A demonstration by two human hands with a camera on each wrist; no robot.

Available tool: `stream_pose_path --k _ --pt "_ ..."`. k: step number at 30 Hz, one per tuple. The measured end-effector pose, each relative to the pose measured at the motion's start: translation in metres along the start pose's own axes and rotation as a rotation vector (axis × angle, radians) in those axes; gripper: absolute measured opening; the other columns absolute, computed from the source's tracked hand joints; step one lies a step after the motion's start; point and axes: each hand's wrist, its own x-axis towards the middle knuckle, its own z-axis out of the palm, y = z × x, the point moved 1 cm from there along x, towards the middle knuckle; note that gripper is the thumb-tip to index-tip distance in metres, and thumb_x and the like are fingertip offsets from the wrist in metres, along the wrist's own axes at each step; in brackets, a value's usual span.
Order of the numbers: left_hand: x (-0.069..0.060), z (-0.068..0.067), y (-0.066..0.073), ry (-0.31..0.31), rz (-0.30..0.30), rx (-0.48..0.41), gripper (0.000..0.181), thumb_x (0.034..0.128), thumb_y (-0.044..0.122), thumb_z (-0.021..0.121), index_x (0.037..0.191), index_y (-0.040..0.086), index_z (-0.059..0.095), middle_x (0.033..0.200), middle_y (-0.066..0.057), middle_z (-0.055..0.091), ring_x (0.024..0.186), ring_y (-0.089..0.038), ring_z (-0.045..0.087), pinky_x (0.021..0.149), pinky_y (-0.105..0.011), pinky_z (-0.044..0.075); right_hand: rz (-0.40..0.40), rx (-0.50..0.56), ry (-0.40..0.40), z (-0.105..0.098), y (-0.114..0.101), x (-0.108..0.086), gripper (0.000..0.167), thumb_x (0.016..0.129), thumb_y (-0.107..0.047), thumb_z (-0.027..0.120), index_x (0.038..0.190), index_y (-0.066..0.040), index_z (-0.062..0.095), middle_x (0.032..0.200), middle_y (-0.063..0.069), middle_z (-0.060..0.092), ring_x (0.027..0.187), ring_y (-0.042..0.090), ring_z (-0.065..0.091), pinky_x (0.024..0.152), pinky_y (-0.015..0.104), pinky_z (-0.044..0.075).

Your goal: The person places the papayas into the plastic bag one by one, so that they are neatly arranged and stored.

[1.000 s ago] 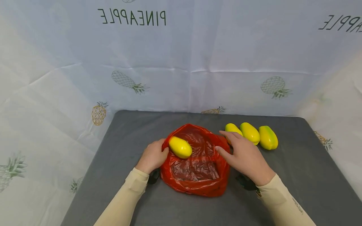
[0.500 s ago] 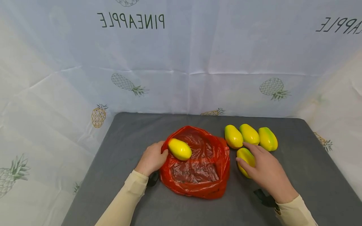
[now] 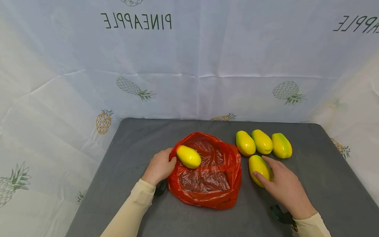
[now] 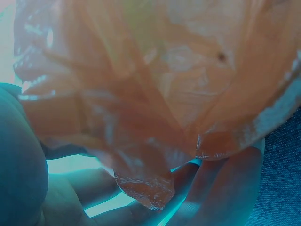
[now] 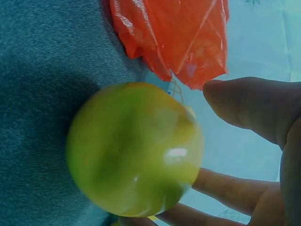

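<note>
A red plastic bag [image 3: 204,197] stands with its mouth open on the grey table. My left hand [image 3: 160,167] pinches its left rim between thumb and fingers; in the left wrist view the bag's thin film [image 4: 141,103] covers much of that hand. One glossy yellow, mango-shaped fruit [image 3: 188,157] lies inside the bag, near the left hand. To the right of the bag, a yellow-green fruit [image 3: 257,168] rests on the table. My right hand [image 3: 285,189] reaches around it. The right wrist view shows the thumb apart from this fruit [image 5: 134,150], with fingers along its far side.
Behind the right hand, three similar fruits lie in a row: a left one [image 3: 245,143], a middle one [image 3: 262,141] and a right one [image 3: 282,145]. A pineapple-print cloth [image 3: 189,95] hangs along the back and sides of the grey table [image 3: 139,131].
My right hand has moved from over the bag's right rim to the right and nearer, around the front fruit, then shifted slightly. The left hand keeps its hold on the bag.
</note>
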Motion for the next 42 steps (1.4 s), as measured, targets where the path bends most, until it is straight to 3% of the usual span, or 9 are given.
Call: stream_pose_path --k 2,5,42 --pt "-0.001 -0.002 0.006 -0.008 -0.037 0.002 0.033 0.1037 0.017 0.063 0.131 0.001 0.07 0.111 -0.017 0.076 0.086 -0.026 0.066 0.082 -0.048 0.061 0.002 0.006 -0.008 0.001 0.001 0.0 0.085 0.097 -0.055 0.075 0.154 0.003 0.052 0.149 0.035 0.058 0.128 0.055 0.061 0.101 0.073 0.051" --pt "-0.001 -0.001 0.004 -0.005 -0.045 0.015 0.033 0.1041 0.018 0.064 0.132 0.002 0.071 0.113 -0.016 0.076 0.088 -0.027 0.066 0.084 -0.049 0.061 0.005 0.01 -0.015 0.003 0.002 0.0 0.087 0.097 -0.059 0.074 0.155 0.003 0.051 0.149 0.035 0.058 0.127 0.054 0.062 0.1 0.072 0.052" --pt "0.0 0.002 0.004 -0.009 -0.057 0.03 0.034 0.104 0.02 0.066 0.133 0.004 0.07 0.108 -0.015 0.073 0.084 -0.025 0.063 0.075 -0.042 0.059 0.02 0.021 -0.034 0.012 0.009 0.004 0.089 0.098 -0.057 0.074 0.156 0.005 0.048 0.146 0.036 0.059 0.116 0.05 0.066 0.091 0.066 0.056"
